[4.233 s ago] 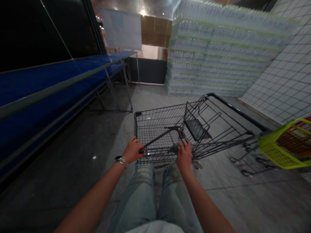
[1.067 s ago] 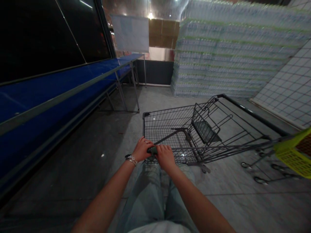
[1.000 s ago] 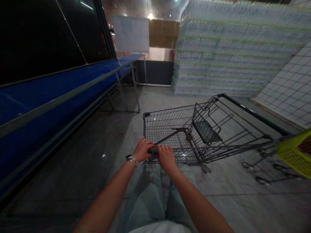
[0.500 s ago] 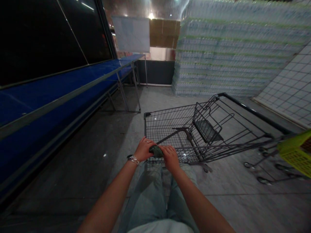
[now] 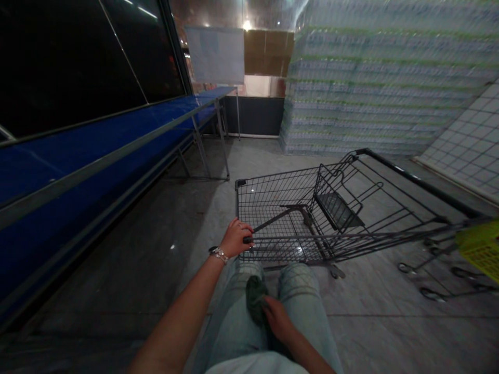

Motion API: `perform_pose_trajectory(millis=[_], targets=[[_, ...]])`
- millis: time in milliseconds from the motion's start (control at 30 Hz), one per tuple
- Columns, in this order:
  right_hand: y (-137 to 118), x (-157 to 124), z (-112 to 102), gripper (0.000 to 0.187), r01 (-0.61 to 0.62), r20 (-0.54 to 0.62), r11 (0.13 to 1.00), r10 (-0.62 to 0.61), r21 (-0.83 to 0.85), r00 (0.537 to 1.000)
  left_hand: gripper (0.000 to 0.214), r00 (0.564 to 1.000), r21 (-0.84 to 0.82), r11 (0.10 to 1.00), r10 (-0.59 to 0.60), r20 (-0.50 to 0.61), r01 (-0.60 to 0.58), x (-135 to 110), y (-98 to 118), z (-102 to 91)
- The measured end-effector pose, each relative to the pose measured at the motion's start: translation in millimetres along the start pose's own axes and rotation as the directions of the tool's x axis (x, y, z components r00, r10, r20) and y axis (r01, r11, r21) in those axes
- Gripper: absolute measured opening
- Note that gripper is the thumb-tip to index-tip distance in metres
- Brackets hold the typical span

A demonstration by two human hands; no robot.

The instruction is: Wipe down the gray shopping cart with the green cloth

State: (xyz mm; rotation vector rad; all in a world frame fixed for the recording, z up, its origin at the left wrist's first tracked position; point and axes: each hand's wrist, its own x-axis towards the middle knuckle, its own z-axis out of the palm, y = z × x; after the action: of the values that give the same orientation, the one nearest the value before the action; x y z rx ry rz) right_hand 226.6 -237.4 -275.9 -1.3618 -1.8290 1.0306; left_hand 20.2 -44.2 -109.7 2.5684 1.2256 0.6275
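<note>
A black wire shopping cart (image 5: 280, 208) stands sideways in front of my knees, its basket bare inside. My left hand (image 5: 236, 239), with a watch and bracelet at the wrist, is closed over the black corner of the cart's near rim. Lower down, between my thighs, my right hand (image 5: 278, 317) grips a crumpled dark green cloth (image 5: 255, 298). The cloth hangs clear of the cart, and its far end bunches up beyond my fingers.
A long blue table (image 5: 117, 130) with metal legs runs along the left. Wrapped packs of bottles (image 5: 374, 88) are stacked high at the back right, beside a white grid-lined wall (image 5: 471, 140). A yellow basket (image 5: 479, 246) sits at the right edge.
My right hand has drawn back from the cart's corner towards my lap, taking the green cloth along. My left hand stays on the corner. The view has shifted slightly.
</note>
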Motion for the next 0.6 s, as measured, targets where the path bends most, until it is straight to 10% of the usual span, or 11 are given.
perform_pose_trajectory(millis=[167, 367, 600], targets=[[-30.9, 20.7, -41.3, 0.038, -0.086, -0.231, 0.994, 0.101, 0.071, 0.968, 0.017, 1.000, 0.004, 1.000, -0.010, -0.007, 0.010, 0.8, 1.3, 0.4], [-106.2, 40.1, -102.6, 0.034, 0.074, -0.092, 0.992, -0.065, 0.099, 0.994, 0.018, 1.000, 0.002, 1.000, -0.020, -0.006, 0.020, 0.6, 4.2, -1.4], [-142.1, 49.3, -128.4, 0.042, 0.101, -0.237, 0.994, -0.087, 0.049, 0.967, 0.019, 1.000, -0.005, 1.000, -0.030, 0.004, 0.030, 0.6, 5.2, -1.6]])
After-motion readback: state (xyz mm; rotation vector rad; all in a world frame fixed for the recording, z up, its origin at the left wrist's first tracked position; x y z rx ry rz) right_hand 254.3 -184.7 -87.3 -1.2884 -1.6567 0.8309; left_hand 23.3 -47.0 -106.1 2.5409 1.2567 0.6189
